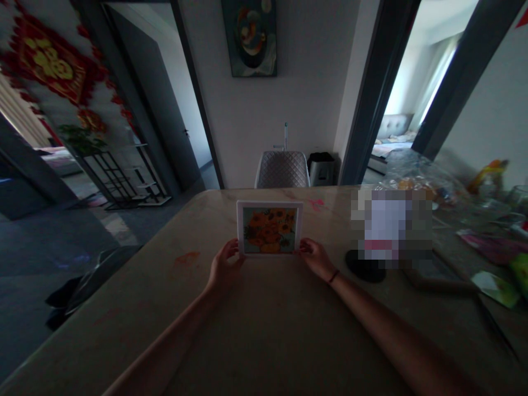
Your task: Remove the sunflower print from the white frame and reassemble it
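Observation:
A white picture frame [270, 257] with a sunflower picture [270, 231] inside stands upright above the table, its front facing me. My left hand [225, 264] grips its lower left edge, fingers partly hidden behind it. At the lower right edge, my right hand [315, 256] pinches the frame, with a dark band [334, 276] round the wrist. Whether the bottom of the frame touches the table, I cannot tell.
The table [256, 324] carries a round black object [365, 267], a dark tray-like item [439, 272], and clear plastic packaging [416, 170] on the right. A quilted chair [282, 169] and a bin [322, 169] stand beyond the far edge.

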Motion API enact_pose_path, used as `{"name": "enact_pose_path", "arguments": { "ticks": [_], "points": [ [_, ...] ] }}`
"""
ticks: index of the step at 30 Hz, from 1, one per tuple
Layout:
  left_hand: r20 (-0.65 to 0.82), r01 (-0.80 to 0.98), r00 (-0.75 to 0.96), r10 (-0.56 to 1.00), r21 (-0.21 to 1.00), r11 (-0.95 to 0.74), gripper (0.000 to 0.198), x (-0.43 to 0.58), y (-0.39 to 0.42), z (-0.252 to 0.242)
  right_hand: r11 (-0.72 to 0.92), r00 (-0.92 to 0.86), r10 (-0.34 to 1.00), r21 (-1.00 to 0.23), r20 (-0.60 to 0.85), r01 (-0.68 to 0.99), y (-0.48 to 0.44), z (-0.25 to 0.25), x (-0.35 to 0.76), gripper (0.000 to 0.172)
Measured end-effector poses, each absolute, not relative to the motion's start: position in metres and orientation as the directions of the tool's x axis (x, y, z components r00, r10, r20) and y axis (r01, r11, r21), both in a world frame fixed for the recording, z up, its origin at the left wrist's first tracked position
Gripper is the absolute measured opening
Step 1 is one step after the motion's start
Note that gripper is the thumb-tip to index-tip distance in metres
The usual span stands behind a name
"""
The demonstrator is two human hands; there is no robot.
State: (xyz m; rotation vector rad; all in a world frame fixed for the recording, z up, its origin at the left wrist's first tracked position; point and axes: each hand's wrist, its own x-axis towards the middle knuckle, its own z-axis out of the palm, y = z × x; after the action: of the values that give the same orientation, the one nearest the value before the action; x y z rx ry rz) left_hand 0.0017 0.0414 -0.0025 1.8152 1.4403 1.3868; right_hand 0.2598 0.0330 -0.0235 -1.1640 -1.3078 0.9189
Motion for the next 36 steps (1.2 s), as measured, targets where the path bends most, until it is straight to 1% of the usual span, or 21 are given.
{"name": "enact_pose_path", "arguments": {
  "ticks": [5, 8, 11, 14, 16, 19, 21, 24, 26, 29, 33, 36],
  "points": [
    [0.507, 0.565, 0.042, 0.861, 0.699, -0.439, 0.049, 0.006, 0.036, -0.006, 0.177, 0.119, 0.977, -0.984, 0.177, 0.01, 0.034, -0.021, 0.262, 0.033],
    [0.553, 0.655, 0.047, 0.832, 0.611, -0.443, 0.058, 0.007, 0.032, -0.006, 0.147, 0.08, 0.987, -0.986, 0.142, -0.072, 0.033, -0.019, 0.259, 0.034],
    [0.596, 0.783, 0.058, 0.801, 0.47, -0.407, 0.074, 0.009, 0.028, -0.003, 0.139, -0.009, 0.99, -0.98, 0.141, -0.141, 0.03, -0.017, 0.255, 0.029],
    [0.657, 0.874, 0.094, 0.748, 0.305, -0.378, 0.082, 0.011, 0.024, 0.003, 0.131, -0.06, 0.988, -0.977, 0.143, -0.17, 0.026, -0.016, 0.25, 0.027],
    [0.705, 0.901, 0.158, 0.691, 0.184, -0.393, 0.082, 0.012, 0.022, 0.006, 0.105, -0.059, 0.991, -0.978, 0.118, -0.18, 0.023, -0.014, 0.247, 0.028],
    [0.735, 0.894, 0.31, 0.603, -0.01, -0.447, 0.074, 0.013, 0.021, 0.01, 0.072, -0.048, 0.996, -0.985, 0.081, -0.157, 0.019, -0.009, 0.244, 0.029],
    [0.718, 0.873, 0.401, 0.569, -0.11, -0.476, 0.07, 0.014, 0.021, 0.011, 0.064, -0.065, 0.995, -0.99, 0.073, -0.122, 0.016, -0.006, 0.241, 0.03],
    [0.659, 0.829, 0.515, 0.548, -0.222, -0.513, 0.066, 0.017, 0.02, 0.01, 0.066, -0.112, 0.991, -0.994, 0.075, -0.088, 0.012, -0.001, 0.238, 0.032],
    [0.624, 0.81, 0.56, 0.545, -0.273, -0.519, 0.063, 0.019, 0.02, 0.01, 0.071, -0.14, 0.987, -0.993, 0.084, -0.097, 0.01, 0.001, 0.236, 0.03],
    [0.606, 0.804, 0.577, 0.548, -0.305, -0.51, 0.059, 0.019, 0.02, 0.011, 0.062, -0.177, 0.98, -0.988, 0.087, -0.144, 0.009, 0.003, 0.236, 0.028],
    [0.614, 0.778, 0.602, 0.51, -0.309, -0.547, 0.053, 0.016, 0.019, 0.012, 0.025, -0.206, 0.976, -0.976, 0.07, -0.214, 0.008, 0.004, 0.237, 0.029],
    [0.616, 0.761, 0.61, 0.498, -0.28, -0.585, 0.052, 0.014, 0.016, 0.015, -0.001, -0.236, 0.97, -0.967, 0.061, -0.256, 0.007, 0.004, 0.236, 0.032]
  ]
}}
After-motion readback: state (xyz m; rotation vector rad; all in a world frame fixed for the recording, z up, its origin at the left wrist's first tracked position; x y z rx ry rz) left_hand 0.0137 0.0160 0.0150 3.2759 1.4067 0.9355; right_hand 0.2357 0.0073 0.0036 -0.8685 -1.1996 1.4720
